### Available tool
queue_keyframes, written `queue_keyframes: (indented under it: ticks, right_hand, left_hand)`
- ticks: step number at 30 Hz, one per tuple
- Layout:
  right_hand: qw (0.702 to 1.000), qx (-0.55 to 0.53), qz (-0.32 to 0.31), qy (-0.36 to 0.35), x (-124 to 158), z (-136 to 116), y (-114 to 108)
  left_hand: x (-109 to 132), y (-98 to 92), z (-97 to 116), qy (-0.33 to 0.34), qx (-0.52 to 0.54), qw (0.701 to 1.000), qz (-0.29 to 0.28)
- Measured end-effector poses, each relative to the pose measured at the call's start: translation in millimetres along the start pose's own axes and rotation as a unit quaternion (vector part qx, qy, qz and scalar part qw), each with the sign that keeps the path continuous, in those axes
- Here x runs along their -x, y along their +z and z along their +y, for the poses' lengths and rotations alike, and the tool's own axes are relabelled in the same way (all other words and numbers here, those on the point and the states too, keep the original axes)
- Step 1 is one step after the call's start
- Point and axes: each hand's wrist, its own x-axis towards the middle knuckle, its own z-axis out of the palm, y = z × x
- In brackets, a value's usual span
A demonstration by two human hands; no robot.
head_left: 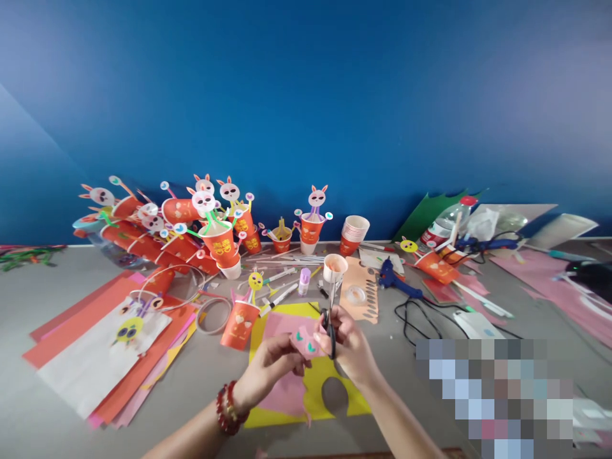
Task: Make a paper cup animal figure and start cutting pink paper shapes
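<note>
My left hand (275, 363) pinches the edge of a small pink paper piece (306, 347) that bears teal shapes. In my right hand (349, 344) is a pair of scissors (329, 325) with dark handles, its blades pointing away from me. The right fingertips also touch the pink piece. Both hands hover over a yellow paper sheet (335, 382) with oval holes cut in it and a larger pink sheet (280, 382) on top. Just beyond the scissors stands a white paper cup (335, 268).
Red paper cups with rabbit figures (222, 242) crowd the back left. Coloured paper sheets (95, 357) lie at the left beside a tape roll (213, 315). Stacked cups (354, 233), a blue glue gun (394, 277) with a black cable and a bottle (447, 223) stand to the right.
</note>
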Motion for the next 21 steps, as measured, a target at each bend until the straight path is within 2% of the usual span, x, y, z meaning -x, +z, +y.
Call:
queue_keyframes:
  ticks: [3, 7, 11, 17, 21]
  right_hand:
    - [1.000, -0.002, -0.022, -0.007, -3, -2, 1]
    - [0.999, 0.005, -0.041, 0.002, -6, -3, 4]
    - [0.999, -0.004, -0.030, -0.010, -7, 1, 7]
    - [1.000, -0.003, 0.027, -0.008, 5, 9, 6]
    - [0.999, 0.021, 0.031, -0.006, 11, 13, 7]
  left_hand:
    - [-2, -3.3, 3, 0.006, 0.029, 1.000, 0.005]
    - [-5, -5.0, 3, -0.009, 0.016, 1.000, 0.006]
    - [-5, -2.4, -1, -0.023, 0.017, 1.000, 0.006]
    - [-5, 0.0, 0, -0.009, 0.023, 0.995, 0.095]
    - [-5, 1.8, -1, -0.017, 0.024, 0.993, 0.111]
